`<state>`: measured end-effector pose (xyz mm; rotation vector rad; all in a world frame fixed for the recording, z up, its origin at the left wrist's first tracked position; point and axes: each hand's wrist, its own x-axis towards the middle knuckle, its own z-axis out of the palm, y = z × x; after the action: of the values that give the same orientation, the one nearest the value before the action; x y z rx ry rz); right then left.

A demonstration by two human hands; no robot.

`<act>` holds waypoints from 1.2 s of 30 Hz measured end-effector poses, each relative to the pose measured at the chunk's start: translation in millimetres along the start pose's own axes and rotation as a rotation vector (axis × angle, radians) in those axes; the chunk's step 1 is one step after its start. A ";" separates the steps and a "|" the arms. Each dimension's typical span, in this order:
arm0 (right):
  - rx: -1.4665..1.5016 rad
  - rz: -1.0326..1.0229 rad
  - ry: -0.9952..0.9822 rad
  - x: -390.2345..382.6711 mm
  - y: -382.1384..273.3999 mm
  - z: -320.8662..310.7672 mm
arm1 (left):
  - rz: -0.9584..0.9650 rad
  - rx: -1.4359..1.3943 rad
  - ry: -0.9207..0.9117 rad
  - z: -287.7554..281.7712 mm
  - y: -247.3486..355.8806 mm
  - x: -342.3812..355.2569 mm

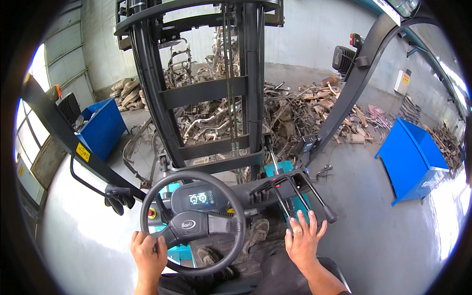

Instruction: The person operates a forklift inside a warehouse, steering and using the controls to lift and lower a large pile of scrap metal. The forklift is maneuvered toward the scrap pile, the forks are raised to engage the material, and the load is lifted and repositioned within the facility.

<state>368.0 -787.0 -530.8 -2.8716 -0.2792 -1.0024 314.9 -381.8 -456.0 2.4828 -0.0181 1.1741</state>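
Observation:
I sit at a forklift's controls. My left hand (pixel 150 250) is closed on the lower-left part of the black steering wheel (pixel 239 216), its fingers curled at the knob there. My right hand (pixel 302 241) has its fingers spread and resting at the tips of the black control levers (pixel 295 182); its palm holds nothing. A small lit display (pixel 198 197) sits behind the wheel, with a red button (pixel 151 213) to its left. The black mast (pixel 201 92) rises straight ahead. My shoes (pixel 258 231) show on the floor plate below.
Piles of scrap metal (pixel 314 110) lie beyond the mast against the wall. A blue bin (pixel 101 132) stands at front left, another blue bin (pixel 408 152) at the right. Black gloves (pixel 118 196) hang by the left post (pixel 59 128). Grey floor (pixel 344 206) surrounds the forklift.

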 end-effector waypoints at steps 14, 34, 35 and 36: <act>0.150 -0.094 0.023 -44.7 10.4 -3.2 | -0.006 -0.008 -0.022 1.8 3.8 -5.1; 0.230 0.017 -0.189 -34.9 43.9 0.1 | 0.149 -0.211 -0.089 9.6 -12.8 25.1; 0.202 0.004 -0.176 -34.6 43.5 1.0 | 0.175 -0.231 -0.057 11.9 -15.9 26.5; 0.174 -0.013 -0.158 -31.4 42.4 1.5 | 0.195 -0.186 -0.063 12.9 -17.6 25.8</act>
<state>353.3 -832.8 -552.5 -2.7955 -0.3768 -0.7142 344.2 -366.1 -450.2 2.3924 -0.3772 1.1132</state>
